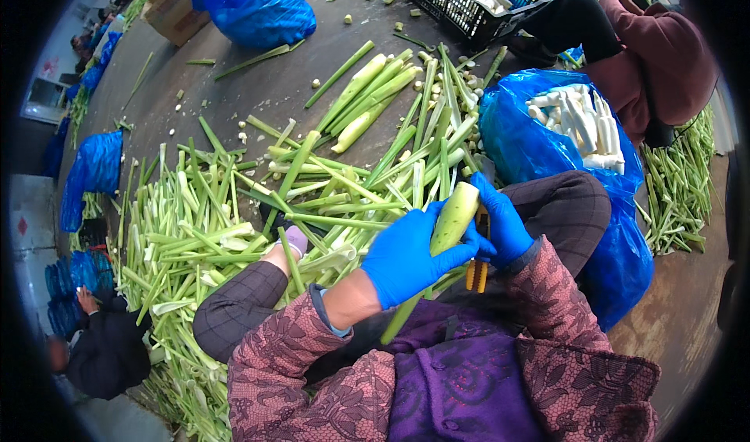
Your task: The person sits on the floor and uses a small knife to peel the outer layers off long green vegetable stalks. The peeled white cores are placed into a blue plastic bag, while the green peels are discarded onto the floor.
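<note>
My blue-gloved left hand (404,260) is wrapped around a green water bamboo shoot (456,216), its thick cut end pointing up and away from me. Close against the shoot's right side is my gloved right hand (505,225), gripping a yellow-and-black handled tool (477,275); the fingers hide its working end. A leafy green stalk hangs below my left wrist. Ahead of my hands, several unpeeled shoots (375,93) lie side by side on the floor. A blue plastic bag (510,131) by my right knee holds peeled white shoots (577,120).
Green sheath trimmings (187,231) heap around my legs. A black plastic crate (436,5), blue bag (258,8) and cardboard box (176,14) stand farther off. One person (662,61) sits at right beside more trimmings (679,190); another person (111,348) is at lower left.
</note>
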A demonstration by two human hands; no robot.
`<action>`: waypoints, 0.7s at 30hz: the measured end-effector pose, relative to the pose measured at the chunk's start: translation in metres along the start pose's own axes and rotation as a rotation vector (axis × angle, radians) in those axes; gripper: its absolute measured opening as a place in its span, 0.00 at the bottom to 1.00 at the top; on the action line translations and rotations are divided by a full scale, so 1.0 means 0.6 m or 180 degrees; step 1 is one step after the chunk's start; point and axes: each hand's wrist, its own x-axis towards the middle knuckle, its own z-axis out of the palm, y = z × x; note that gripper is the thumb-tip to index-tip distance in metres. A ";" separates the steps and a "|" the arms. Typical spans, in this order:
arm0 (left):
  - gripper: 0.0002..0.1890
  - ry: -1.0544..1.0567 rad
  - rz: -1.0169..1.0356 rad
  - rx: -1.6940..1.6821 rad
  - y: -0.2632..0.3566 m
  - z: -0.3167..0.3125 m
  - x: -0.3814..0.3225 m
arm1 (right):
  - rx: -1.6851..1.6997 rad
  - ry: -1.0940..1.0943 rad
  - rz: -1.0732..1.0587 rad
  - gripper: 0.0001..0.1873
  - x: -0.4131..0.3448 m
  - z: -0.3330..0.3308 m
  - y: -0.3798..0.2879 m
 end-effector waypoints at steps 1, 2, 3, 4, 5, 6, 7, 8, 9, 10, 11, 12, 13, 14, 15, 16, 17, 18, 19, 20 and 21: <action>0.32 -0.0032 -0.0087 -0.0003 0.006 -0.007 0.001 | 0.0016 -0.0103 -0.0109 0.32 0.006 -0.014 0.008; 0.33 -0.0068 -0.0172 -0.0008 0.009 -0.014 0.002 | 0.0026 -0.0215 -0.0209 0.32 0.013 -0.027 0.016; 0.34 -0.0116 -0.0265 -0.0012 0.009 -0.019 0.003 | 0.0016 -0.0354 -0.0319 0.31 0.011 -0.025 0.020; 0.36 -0.0310 -0.0460 -0.0459 -0.011 -0.023 0.007 | -0.0007 -0.0497 -0.0422 0.31 0.010 -0.021 0.024; 0.31 -0.0185 -0.0306 -0.0980 -0.037 -0.019 0.007 | -0.0020 -0.0094 -0.0222 0.33 0.004 -0.013 0.023; 0.30 -0.0123 -0.0371 -0.1212 -0.054 -0.024 0.013 | 0.0161 -0.0523 -0.0235 0.34 0.013 -0.030 0.029; 0.28 -0.0074 -0.0428 -0.1464 -0.067 -0.030 0.020 | 0.0167 -0.0515 -0.0305 0.34 0.014 -0.038 0.027; 0.25 -0.0451 -0.1010 -0.3250 -0.072 -0.035 0.020 | 0.0181 -0.0500 -0.0384 0.35 0.014 -0.047 0.026; 0.25 -0.0445 -0.0978 -0.3860 -0.078 -0.034 0.027 | 0.0036 -0.0085 -0.0521 0.36 0.008 -0.041 0.016; 0.25 -0.0482 -0.1134 -0.3923 -0.081 -0.039 0.026 | -0.0200 0.0464 -0.0552 0.33 0.009 -0.048 0.007; 0.24 -0.0518 -0.1290 -0.3983 -0.084 -0.044 0.024 | -0.0517 0.0868 -0.0958 0.29 0.031 -0.064 0.011; 0.24 -0.0503 -0.1212 -0.3750 -0.083 -0.041 0.021 | -0.0872 0.1329 -0.1325 0.27 0.053 -0.079 0.015; 0.24 -0.0471 -0.1124 -0.3522 -0.084 -0.036 0.019 | -0.1496 0.1430 -0.1645 0.25 0.063 -0.090 0.010; 0.23 -0.0438 -0.1038 -0.3293 -0.083 -0.032 0.018 | -0.1481 0.1283 -0.1491 0.27 0.061 -0.100 0.012; 0.23 -0.0432 -0.1091 -0.3264 -0.082 -0.027 0.017 | -0.1464 0.1144 -0.1301 0.28 0.039 -0.077 0.005; 0.23 -0.0441 -0.1132 -0.3216 -0.074 -0.027 0.016 | -0.1430 0.1015 -0.1131 0.30 0.019 -0.062 0.001; 0.23 -0.0451 -0.1174 -0.3166 -0.067 -0.027 0.014 | -0.1493 0.0506 -0.1007 0.32 0.008 -0.059 0.003; 0.23 -0.0484 -0.1201 -0.3080 -0.059 -0.027 0.013 | -0.1520 0.0267 -0.0936 0.34 -0.008 -0.048 0.002; 0.24 -0.0523 -0.1258 -0.2973 -0.052 -0.027 0.011 | -0.1557 0.0030 -0.0852 0.36 -0.021 -0.034 0.002; 0.24 -0.0562 -0.1313 -0.2866 -0.042 -0.027 0.009 | -0.1507 -0.0118 -0.0750 0.36 -0.033 -0.021 0.000; 0.25 -0.0586 -0.1371 -0.2750 -0.030 -0.029 0.006 | -0.1495 -0.0224 -0.0640 0.36 -0.042 -0.011 0.001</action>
